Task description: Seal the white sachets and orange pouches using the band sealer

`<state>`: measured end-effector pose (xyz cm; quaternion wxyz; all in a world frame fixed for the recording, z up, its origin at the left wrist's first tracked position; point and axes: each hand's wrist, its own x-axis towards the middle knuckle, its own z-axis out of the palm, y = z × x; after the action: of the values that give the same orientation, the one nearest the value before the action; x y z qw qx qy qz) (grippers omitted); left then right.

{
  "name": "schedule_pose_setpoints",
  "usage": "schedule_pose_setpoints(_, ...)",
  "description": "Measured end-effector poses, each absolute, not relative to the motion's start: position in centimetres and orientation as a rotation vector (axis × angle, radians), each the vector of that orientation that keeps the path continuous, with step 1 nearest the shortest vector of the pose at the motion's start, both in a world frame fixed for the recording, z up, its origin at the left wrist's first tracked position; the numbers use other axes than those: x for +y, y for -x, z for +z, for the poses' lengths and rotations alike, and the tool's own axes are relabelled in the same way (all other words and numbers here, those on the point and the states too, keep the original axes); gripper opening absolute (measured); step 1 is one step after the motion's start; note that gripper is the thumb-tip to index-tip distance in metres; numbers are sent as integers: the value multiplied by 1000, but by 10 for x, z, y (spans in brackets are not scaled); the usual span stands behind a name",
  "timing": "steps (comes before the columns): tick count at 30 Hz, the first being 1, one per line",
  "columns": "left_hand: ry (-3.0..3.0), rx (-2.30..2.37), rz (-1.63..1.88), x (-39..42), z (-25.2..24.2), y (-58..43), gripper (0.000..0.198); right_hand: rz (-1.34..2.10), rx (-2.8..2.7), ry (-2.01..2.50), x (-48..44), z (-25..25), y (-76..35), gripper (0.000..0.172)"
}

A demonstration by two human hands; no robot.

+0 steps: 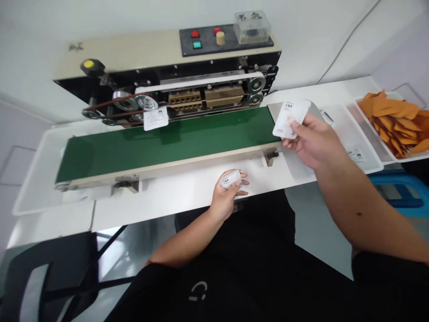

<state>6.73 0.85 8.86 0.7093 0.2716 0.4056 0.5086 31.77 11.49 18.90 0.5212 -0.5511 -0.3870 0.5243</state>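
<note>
My right hand [313, 138] grips a white printed pouch [288, 117] above the right end of the green conveyor belt [201, 138], thumb on its face. Low in front of the belt, my left hand [228, 192] holds another small white pouch [231, 179] between thumb and palm, its other fingers spread behind. A third white pouch [156, 118] hangs at the rollers on the left of the band sealing machine [134, 58], over the belt's back edge. Whether either held item is a single pouch or several stacked, I cannot tell.
To the right stand a white tray [377, 163] with a few printed pouches and a bin with orange pouches [398, 116]. Another white tray [25, 197] sits at the belt's left end. Belt knobs [273, 155] stick out in front. A black chair [50, 277] stands lower left.
</note>
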Motion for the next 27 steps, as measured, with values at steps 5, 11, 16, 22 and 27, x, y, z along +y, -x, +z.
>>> schedule_pose_setpoints(5,-590,919,1134,14,85,-62,53,1258,-963,1444,173,201,-332,20)
schedule_pose_setpoints(11,-589,912,1147,21,80,-56,51,1321,-923,1520,198,205,-323,17)
schedule_pose_setpoints(16,-591,900,1137,25,75,-55,50,1364,-945,1559,209,208,-310,19)
schedule_pose_setpoints(22,-589,886,1119,26,74,-55,50,1321,-1039,1552,214,207,-305,22)
schedule_pose_setpoints(27,-548,836,1087,23,79,-53,50,1054,-1070,1527,173,205,-312,27)
